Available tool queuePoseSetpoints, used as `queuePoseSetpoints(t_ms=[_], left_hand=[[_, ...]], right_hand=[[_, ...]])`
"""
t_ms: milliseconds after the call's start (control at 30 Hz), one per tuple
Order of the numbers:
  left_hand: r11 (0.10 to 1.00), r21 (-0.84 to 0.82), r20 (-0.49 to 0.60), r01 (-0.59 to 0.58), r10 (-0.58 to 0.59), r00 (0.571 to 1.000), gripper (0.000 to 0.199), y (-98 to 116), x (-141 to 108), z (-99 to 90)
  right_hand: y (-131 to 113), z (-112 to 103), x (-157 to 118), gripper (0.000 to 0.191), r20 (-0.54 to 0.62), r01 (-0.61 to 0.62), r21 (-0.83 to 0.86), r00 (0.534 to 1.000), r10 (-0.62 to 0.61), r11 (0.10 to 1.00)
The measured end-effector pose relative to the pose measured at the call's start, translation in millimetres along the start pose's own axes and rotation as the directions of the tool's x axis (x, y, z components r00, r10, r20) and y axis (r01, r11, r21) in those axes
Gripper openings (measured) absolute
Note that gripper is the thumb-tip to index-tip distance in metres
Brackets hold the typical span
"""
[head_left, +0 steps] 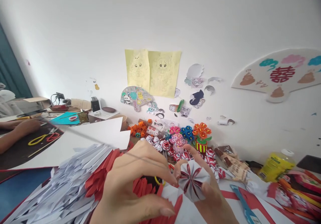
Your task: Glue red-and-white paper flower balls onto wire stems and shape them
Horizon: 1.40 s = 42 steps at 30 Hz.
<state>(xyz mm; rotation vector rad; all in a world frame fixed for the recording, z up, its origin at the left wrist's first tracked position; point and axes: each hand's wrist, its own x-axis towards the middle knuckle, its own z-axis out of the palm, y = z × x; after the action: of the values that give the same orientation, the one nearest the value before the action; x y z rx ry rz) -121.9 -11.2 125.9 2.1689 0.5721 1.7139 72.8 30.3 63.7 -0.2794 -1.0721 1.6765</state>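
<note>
Pinched in the fingers of my right hand (213, 190) is a round folded paper flower (194, 181), white with dark red creases fanning from its centre. My left hand (135, 180) is just to its left, thumb and forefinger spread apart and the other fingers curled. Its forefinger tip comes close to the flower's edge; whether they touch I cannot tell. A thin blurred strand runs across the back of the left hand from the upper left. Beneath and left of it lie a big heap of folded white paper strips (67, 180) and folded red paper strips (102, 170).
Finished paper flowers (185, 155) and flower pots (201, 146) line the wall. A blue cutter (244, 202) and yellow bottle (276, 165) are at right. At left, another person's hand (27, 128) rests near yellow-handled scissors (37, 139) and white sheets (100, 133).
</note>
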Motion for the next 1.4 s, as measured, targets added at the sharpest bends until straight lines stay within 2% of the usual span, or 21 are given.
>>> queuePoseSetpoints(t_ms=[267,500,733,900,1100,1233,1333,1400], left_hand=[[0.995,-0.011,0.008,-0.101,0.101,0.995,0.016,3,7,-0.3],[0.993,0.021,0.017,-0.116,0.115,0.993,0.014,6,5,-0.6],[0.991,0.001,0.0,-0.13,0.13,0.991,0.014,6,2,0.4],[0.987,-0.016,-0.055,-0.158,0.156,0.986,0.015,9,1,3.7],[0.991,0.065,-0.148,-0.114,0.123,0.981,0.008,13,0,7.8],[0.978,0.156,-0.176,-0.136,0.163,0.971,0.014,16,0,11.6],[0.963,0.203,-0.163,-0.179,0.214,0.963,0.013,23,4,12.0],[0.951,0.239,-0.108,-0.195,0.226,0.968,0.007,28,8,9.5]], right_hand=[[-7,18,-7,0.083,-0.029,-0.015,-0.021,0.999,0.014,1.0],[-5,16,-7,0.095,-0.039,-0.06,-0.035,0.998,0.058,0.998],[-5,16,-9,0.095,-0.039,-0.055,-0.053,0.998,0.053,0.997],[-5,16,-9,0.096,-0.008,-0.064,-0.039,0.998,0.064,0.997],[-9,21,-8,0.09,0.014,-0.044,-0.097,0.999,0.046,0.994],[-11,21,-8,0.082,0.03,-0.027,-0.14,0.999,0.032,0.99],[-11,21,-8,0.08,0.041,-0.016,-0.144,0.999,0.023,0.989],[-11,20,-8,0.083,0.042,-0.021,-0.133,0.999,0.026,0.991]])
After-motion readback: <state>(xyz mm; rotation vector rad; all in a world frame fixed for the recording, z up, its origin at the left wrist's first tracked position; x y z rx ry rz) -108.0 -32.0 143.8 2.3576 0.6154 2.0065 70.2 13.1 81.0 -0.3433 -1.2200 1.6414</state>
